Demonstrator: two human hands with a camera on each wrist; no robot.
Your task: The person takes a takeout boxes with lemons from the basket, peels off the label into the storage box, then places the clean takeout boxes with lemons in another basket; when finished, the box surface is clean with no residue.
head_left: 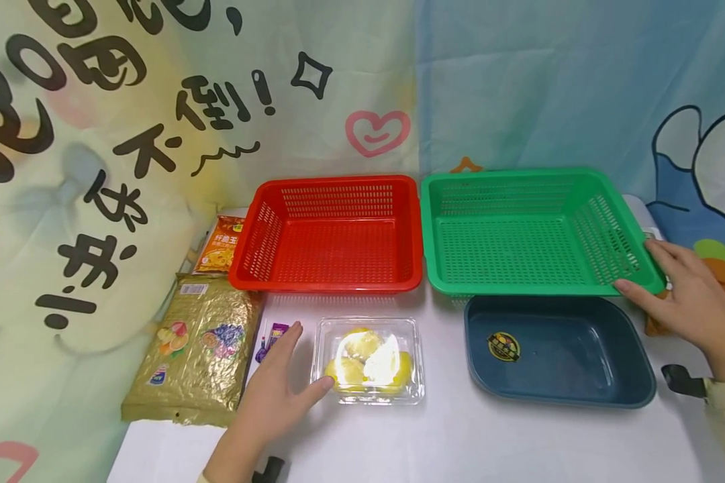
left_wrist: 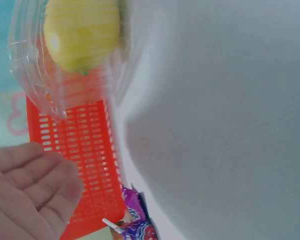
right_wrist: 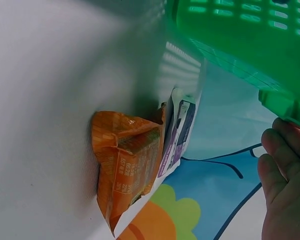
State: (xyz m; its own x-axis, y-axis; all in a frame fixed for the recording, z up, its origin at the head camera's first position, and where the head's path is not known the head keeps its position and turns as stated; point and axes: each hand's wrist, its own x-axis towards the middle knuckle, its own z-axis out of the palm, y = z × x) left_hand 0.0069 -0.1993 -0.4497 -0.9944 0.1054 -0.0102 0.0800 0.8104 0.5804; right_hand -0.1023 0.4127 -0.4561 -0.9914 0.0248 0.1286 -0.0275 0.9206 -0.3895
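My right hand (head_left: pixel 689 295) is at the right end of the green basket (head_left: pixel 501 268), thumb over the front corner of its rim and fingers along the outer side. In the right wrist view the fingertips (right_wrist: pixel 277 145) meet the underside of the basket's rim. My left hand (head_left: pixel 278 389) holds nothing, its thumb close to the left edge of a clear plastic box (head_left: pixel 367 396) of yellow lemons (head_left: pixel 350 372). Two purple-wrapped lollipops (left_wrist: pixel 135 220) lie just beyond the left fingers, partly hidden in the head view.
A red basket (head_left: pixel 326 287) stands left of the green one. A dark blue basin (head_left: pixel 562 362) sits in front, overlapped by the green rim. Further left lie a gold bag (head_left: pixel 193 355) and an orange snack packet (head_left: pixel 220 245). Another orange packet (right_wrist: pixel 130 165) and a white-purple pack (right_wrist: pixel 180 130) lie right.
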